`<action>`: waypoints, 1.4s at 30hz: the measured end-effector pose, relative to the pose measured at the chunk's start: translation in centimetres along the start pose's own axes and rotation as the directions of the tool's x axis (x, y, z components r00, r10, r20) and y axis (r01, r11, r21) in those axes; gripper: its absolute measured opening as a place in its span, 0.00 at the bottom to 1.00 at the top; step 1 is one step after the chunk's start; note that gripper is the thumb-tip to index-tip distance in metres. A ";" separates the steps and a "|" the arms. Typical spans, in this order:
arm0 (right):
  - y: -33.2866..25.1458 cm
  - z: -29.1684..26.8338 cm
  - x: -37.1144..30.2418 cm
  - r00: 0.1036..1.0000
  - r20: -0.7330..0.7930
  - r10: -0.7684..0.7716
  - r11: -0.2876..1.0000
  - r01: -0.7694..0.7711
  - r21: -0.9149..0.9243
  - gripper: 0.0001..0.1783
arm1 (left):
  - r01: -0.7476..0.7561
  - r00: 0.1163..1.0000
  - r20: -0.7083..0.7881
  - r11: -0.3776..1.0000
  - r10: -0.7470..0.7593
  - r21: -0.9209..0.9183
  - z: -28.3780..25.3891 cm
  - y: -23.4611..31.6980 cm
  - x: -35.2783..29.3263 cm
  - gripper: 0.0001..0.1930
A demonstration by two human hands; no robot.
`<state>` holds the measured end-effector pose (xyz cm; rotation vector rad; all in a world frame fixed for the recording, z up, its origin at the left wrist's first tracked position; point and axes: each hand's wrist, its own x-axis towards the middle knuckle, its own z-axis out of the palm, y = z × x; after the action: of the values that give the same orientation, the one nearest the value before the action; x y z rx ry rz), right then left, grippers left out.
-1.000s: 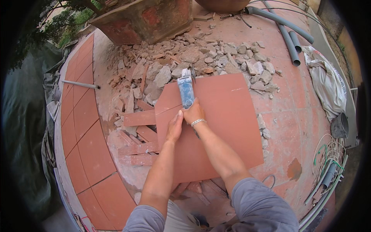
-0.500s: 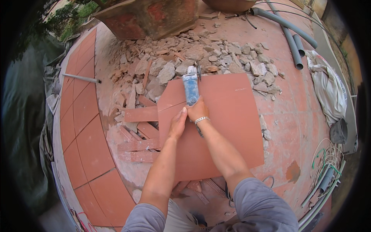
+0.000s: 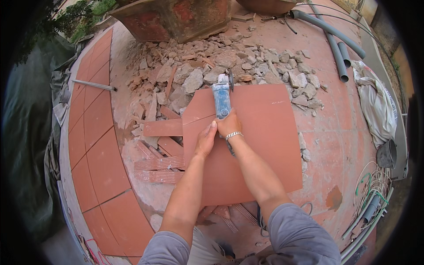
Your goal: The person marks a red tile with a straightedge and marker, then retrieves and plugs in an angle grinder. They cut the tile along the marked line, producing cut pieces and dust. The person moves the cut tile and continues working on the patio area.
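Observation:
A blue-and-white angle grinder point(image 3: 222, 99) lies lengthwise above a large reddish tile point(image 3: 265, 145), its cutting disc point(image 3: 231, 80) at the tile's far edge. My right hand point(image 3: 229, 123), with a chain bracelet at the wrist, is wrapped around the grinder's rear body. Pressed up beside it, my left hand point(image 3: 206, 140) closes on the same end of the tool, its thumb upright and most of its fingers hidden. A thin dark line runs across the tile to its left edge. The tile has a slanted far-left corner and rests over broken tile strips point(image 3: 161, 164).
Broken concrete rubble point(image 3: 193, 81) is heaped beyond the tile, before a large weathered planter point(image 3: 176, 20). Laid tiles point(image 3: 108, 165) run along the left, with a metal bar point(image 3: 94, 84) on them. Grey pipes point(image 3: 338, 55), a white sack point(image 3: 374, 99) and coiled cable point(image 3: 370, 181) lie right.
The whole view has shifted slightly, so the grinder and tile appear a little further right. Both hands keep their hold on the grinder.

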<state>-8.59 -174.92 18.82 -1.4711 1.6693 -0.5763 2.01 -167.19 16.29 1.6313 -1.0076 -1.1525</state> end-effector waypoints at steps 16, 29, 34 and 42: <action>-0.4 -0.3 -0.1 1.000 -0.008 0.000 1.000 0.000 -0.025 0.33 | -0.021 1.000 -0.007 1.000 0.021 0.018 0.0 -0.6 0.3 0.38; -0.1 0.0 0.3 1.000 0.013 0.000 0.998 0.001 -0.062 0.37 | -0.014 1.000 -0.008 1.000 0.014 -0.006 -0.1 -0.6 0.2 0.39; -0.4 -0.2 0.2 0.999 0.042 0.024 0.998 -0.021 -0.064 0.39 | 0.010 1.000 -0.009 1.000 -0.009 0.015 -0.4 -0.3 -0.1 0.41; -0.1 0.1 0.0 0.999 0.034 0.020 0.998 -0.018 -0.068 0.41 | -0.050 0.996 -0.065 0.997 0.053 0.058 -0.4 -0.3 -0.2 0.38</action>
<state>-8.42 -174.94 18.83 -1.5038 1.6891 -0.4855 2.36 -166.89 16.11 1.6671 -1.0418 -1.0378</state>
